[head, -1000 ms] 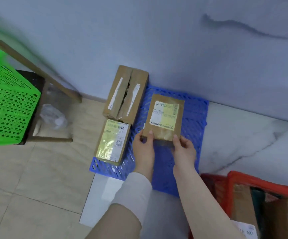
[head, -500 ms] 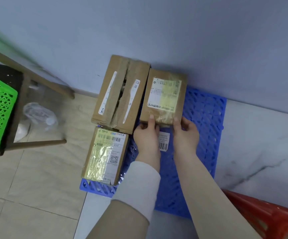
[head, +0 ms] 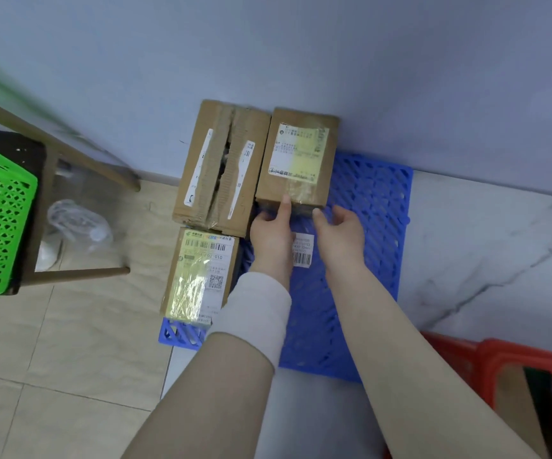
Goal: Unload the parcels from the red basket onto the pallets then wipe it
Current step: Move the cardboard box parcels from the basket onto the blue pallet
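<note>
Left hand (head: 273,228) pinches the near edge of the box (head: 297,154) on the pallet (head: 373,200); right hand (head: 342,231) loose-fingered, open, at that edge

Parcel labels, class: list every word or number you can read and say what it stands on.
"010": shipping label on the front left parcel; its other print is too small.
Yellowed label on the parcel at the wall: blurred.
White strips on the torn box: unreadable.
Barcode sticker on the blue pallet: digits too small.
</note>
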Demonstrator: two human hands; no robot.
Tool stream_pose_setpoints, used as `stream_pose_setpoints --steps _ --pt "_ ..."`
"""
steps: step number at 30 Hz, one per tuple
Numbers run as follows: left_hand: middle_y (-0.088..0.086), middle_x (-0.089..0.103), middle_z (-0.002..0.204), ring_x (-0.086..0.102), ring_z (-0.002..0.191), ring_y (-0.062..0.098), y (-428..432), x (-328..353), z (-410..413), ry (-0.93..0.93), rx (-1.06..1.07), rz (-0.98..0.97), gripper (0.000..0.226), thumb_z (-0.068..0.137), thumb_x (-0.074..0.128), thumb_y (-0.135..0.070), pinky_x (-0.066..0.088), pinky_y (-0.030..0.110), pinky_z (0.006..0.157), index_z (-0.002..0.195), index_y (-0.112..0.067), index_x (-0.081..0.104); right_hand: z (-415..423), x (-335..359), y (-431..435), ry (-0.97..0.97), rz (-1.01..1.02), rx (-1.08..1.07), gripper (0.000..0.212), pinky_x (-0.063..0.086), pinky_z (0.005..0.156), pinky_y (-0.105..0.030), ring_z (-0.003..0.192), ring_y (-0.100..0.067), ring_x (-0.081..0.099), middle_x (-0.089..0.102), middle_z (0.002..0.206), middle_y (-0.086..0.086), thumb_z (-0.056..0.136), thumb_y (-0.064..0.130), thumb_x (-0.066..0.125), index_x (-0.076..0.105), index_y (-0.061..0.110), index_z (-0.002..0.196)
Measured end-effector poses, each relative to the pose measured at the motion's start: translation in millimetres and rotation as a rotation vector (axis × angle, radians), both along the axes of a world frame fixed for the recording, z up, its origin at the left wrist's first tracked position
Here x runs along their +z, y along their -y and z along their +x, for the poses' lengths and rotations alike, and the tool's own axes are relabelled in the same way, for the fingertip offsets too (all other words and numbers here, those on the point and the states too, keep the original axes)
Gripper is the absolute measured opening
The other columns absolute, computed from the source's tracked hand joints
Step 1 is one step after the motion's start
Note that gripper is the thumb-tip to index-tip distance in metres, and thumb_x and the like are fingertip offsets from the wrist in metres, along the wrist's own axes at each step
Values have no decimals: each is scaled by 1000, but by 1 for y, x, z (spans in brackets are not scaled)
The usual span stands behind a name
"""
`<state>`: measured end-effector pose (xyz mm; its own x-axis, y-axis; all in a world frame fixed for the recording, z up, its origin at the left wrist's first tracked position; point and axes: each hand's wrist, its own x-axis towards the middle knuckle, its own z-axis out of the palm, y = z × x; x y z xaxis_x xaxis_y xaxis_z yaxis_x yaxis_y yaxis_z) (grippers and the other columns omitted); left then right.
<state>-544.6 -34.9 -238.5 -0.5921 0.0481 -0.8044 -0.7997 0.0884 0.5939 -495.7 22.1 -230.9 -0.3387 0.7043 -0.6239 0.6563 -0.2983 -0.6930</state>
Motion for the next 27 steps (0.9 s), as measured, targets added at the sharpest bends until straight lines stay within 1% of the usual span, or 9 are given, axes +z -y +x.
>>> stream_pose_setpoints --steps 2,5,7,8,11,14,18,23,27 --pt "13 58 122 55 106 20 11 21 15 -58 -118 -65 48 91 56 -27 44 32 97 131 -1 47 22 20 11 17 58 86 51 35 105 -30 129 -17 41 44 141 -3 89 29 57 41 10 134" --pt "8 56 129 54 115 17 31 61 42 -239 -315 -143 43 92 55 -20 40 27 100 131 -4 47 59 59 28 9 171 170 43 30 105 -24 127 -15 41 48 136 -3 89 24 57 47 11 129" --pt "7 56 130 52 120 18 46 88 67 -372 -467 -221 39 91 55 -17 38 30 104 128 -6 50 88 90 38 3 285 226 39 24 100 -16 127 -16 41 49 133 -5 88 20 57 50 11 126" --pt "5 56 131 51 122 17 53 100 81 -442 -544 -272 38 91 55 -17 37 28 104 127 -9 51 103 105 42 -8 340 255 39 24 101 -16 127 -17 41 50 132 -6 88 19 58 50 10 125" --pt "1 57 128 49 121 15 70 139 124 -664 -693 -395 36 89 57 -18 32 19 98 125 -13 54 150 147 51 -38 445 344 39 26 109 -29 129 -24 40 49 133 -10 87 15 59 52 7 124" --pt "5 59 124 51 119 20 74 173 170 -814 -775 -396 33 88 58 -14 36 29 103 121 -8 56 201 177 54 -40 553 411 37 26 110 -38 130 -32 39 51 132 -15 85 11 61 55 2 120" --pt "11 59 125 51 121 26 58 199 237 -922 -855 -395 32 86 59 -10 37 43 103 118 -6 58 270 200 44 -51 623 409 36 23 111 -35 129 -35 39 54 128 -16 81 10 64 59 1 116" --pt "10 56 130 49 123 29 17 207 326 -959 -1015 -429 37 82 61 -11 35 41 105 118 -8 58 363 211 0 4 610 456 40 12 112 -26 138 -26 25 47 137 -7 86 21 58 53 9 124" --pt "10 54 131 47 124 28 -12 212 379 -932 -1042 -407 36 84 60 -13 34 40 106 120 -9 57 429 214 -34 85 582 360 40 21 113 -32 136 -20 28 45 138 -1 88 25 56 50 16 126"
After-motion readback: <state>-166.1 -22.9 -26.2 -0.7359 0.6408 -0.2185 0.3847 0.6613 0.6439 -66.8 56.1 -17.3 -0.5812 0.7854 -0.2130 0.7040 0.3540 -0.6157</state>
